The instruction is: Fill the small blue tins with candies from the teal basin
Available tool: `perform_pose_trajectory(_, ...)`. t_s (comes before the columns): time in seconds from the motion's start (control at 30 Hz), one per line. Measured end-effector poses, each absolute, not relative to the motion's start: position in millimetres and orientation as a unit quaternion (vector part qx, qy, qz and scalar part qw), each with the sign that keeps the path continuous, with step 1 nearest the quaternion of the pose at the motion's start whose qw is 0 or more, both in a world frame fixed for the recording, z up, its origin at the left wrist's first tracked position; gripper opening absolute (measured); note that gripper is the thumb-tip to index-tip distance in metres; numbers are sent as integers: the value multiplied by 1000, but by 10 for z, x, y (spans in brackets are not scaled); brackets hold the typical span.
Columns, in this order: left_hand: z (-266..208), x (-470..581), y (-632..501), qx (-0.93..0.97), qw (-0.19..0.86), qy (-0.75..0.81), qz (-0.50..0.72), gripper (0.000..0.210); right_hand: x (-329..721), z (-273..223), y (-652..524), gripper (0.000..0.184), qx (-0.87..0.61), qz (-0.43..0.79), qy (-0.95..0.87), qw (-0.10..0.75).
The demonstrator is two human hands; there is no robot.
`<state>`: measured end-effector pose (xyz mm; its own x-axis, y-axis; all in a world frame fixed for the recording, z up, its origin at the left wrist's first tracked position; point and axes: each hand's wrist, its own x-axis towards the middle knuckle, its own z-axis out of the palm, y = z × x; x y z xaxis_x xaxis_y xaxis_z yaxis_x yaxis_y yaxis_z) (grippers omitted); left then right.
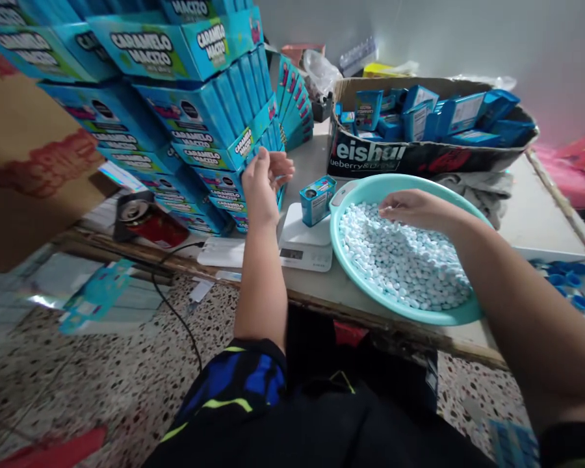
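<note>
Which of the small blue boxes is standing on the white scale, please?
The single small blue box beside the turquoise basin; it stands alone, unlike those in the open carton or the tall stack.

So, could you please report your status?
Right hand over pale candies in basin. Left hand loosely open beside stacked boxes. Small box on scale. No obvious obstruction.

White capitals are spelling "CARAMELO MACIZO" on the stacked blue boxes point(185, 97), the words repeating from tier to tier. The black carton point(439, 158) is showing "eishu" in large letters and "ueberry&D" beneath, both continuing illegibly, while red characters on the brown box point(43, 166) and markings on the white scale point(312, 256) are blurring beyond reading.
</note>
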<state>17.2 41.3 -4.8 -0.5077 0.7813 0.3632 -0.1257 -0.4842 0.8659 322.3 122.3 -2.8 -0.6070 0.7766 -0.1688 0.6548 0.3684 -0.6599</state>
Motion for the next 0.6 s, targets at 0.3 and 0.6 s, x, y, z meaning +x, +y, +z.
perform_pose_trajectory(0.3, -36, 177, 392, 404, 291, 425, 756, 57, 3256, 10, 1198, 70, -378, 361, -844, -118)
perform_pose_trajectory(0.6, -73, 336, 410, 392, 319, 459, 730, 47, 3139, -92, 1143, 81, -367, 339, -858, -118)
